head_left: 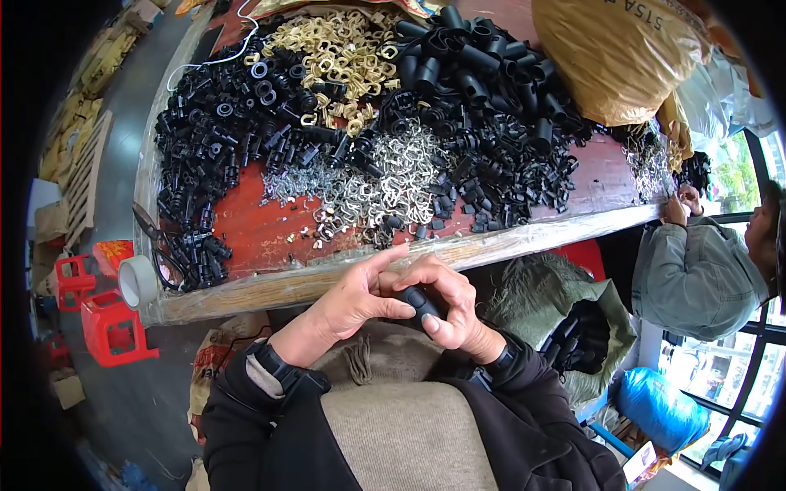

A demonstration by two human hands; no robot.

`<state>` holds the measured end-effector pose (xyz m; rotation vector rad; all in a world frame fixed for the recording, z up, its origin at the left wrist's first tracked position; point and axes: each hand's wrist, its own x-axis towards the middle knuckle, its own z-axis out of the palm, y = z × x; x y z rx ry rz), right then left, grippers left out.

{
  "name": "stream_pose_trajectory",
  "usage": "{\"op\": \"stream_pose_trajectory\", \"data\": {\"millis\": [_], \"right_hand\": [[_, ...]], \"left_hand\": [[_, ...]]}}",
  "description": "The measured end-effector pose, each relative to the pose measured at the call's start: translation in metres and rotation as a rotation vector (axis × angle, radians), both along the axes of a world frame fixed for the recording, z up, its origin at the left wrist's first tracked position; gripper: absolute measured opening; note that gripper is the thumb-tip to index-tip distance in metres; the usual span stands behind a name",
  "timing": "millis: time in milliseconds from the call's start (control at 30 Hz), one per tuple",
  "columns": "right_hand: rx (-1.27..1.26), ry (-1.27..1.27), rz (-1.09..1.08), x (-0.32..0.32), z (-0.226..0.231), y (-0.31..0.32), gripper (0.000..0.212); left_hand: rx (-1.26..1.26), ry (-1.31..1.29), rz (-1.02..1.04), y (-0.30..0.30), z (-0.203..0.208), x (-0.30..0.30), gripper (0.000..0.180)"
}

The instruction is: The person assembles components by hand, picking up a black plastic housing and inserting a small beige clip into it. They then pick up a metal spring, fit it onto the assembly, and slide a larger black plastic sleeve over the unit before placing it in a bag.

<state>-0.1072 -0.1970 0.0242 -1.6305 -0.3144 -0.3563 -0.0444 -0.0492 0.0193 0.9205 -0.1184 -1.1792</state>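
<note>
Just in front of the table's near edge, a short black plastic cylinder (421,304) with a raised section on its side is between my two hands. My right hand (460,307) wraps round it, thumb pressed along its lower end. From the other side, my left hand (354,301) pinches its upper end, thumb tip against it and index finger stretched out past it. The far end of the cylinder is hidden by my fingers. Closest on the table are silvery metal rings and clips (401,176) and small black plastic pieces (491,214).
Heaped on the red table (254,233) are black fittings (196,139), gold-coloured clips (348,53) and black tubes (475,61). Scissors (160,245) and a tape roll (137,282) sit at the left corner. A green sack (532,303) stands at right; another person (696,278) works beyond.
</note>
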Motion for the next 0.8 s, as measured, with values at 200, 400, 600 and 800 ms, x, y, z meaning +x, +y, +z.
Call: {"op": "stream_pose_trajectory", "data": {"millis": [200,400,600,800], "right_hand": [[-0.352,0.153,-0.153,-0.045,0.012,-0.049,0.032],[-1.235,0.963,-0.854,-0.172,0.021,-0.165,0.021],[-1.06,0.475,-0.906,-0.125,0.012,-0.134,0.021],[-0.846,0.234,-0.505,-0.02,0.006,-0.076,0.021]], "left_hand": [[0.109,-0.18,-0.056,-0.003,-0.001,0.003,0.069],[0.313,-0.712,0.352,0.017,0.0,0.075,0.044],[0.756,-1.511,0.431,0.007,-0.006,0.124,0.034],[1.047,-1.773,0.23,0.006,-0.013,0.136,0.023]]}}
